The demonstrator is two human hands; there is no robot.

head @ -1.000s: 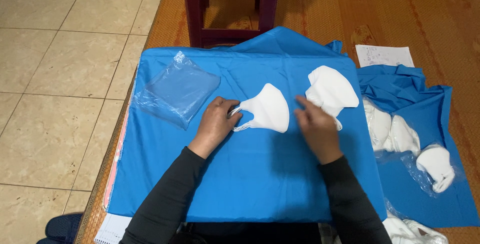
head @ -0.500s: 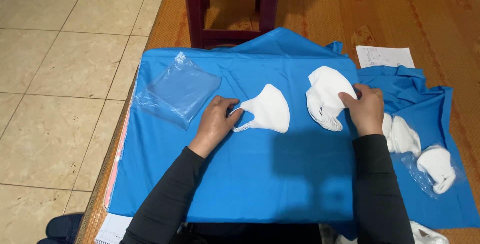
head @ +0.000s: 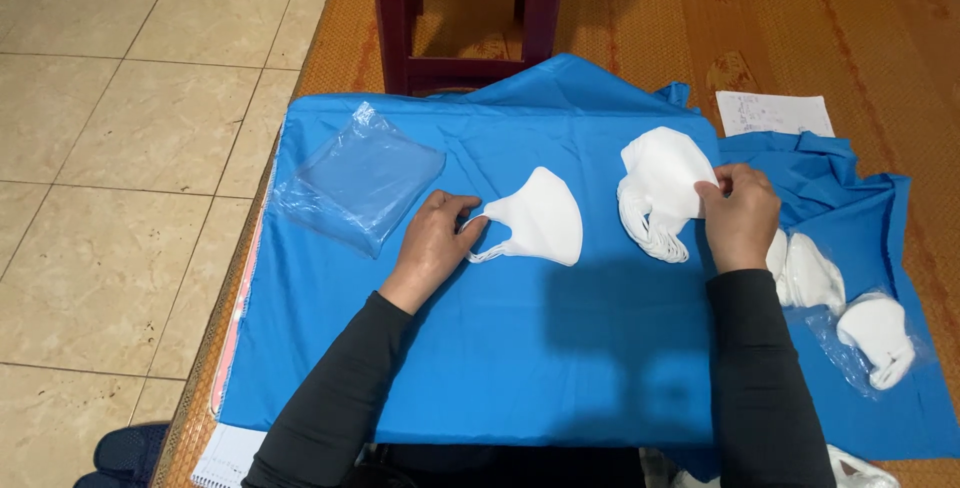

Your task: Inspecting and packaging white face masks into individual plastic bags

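A clear plastic bag (head: pixel 362 186) lies at the left on the blue cloth (head: pixel 500 368). Next to it, the left hand (head: pixel 437 246) rests flat and touches the ear loop of a single white mask (head: pixel 542 218), which lies just to its right. Farther right, the right hand (head: pixel 742 216) pinches the edge of a pile of white masks (head: pixel 657 188). More masks (head: pixel 812 273) lie past that hand.

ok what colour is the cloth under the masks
Bright blue, plain, no pattern; the cloth shows best in the head view.
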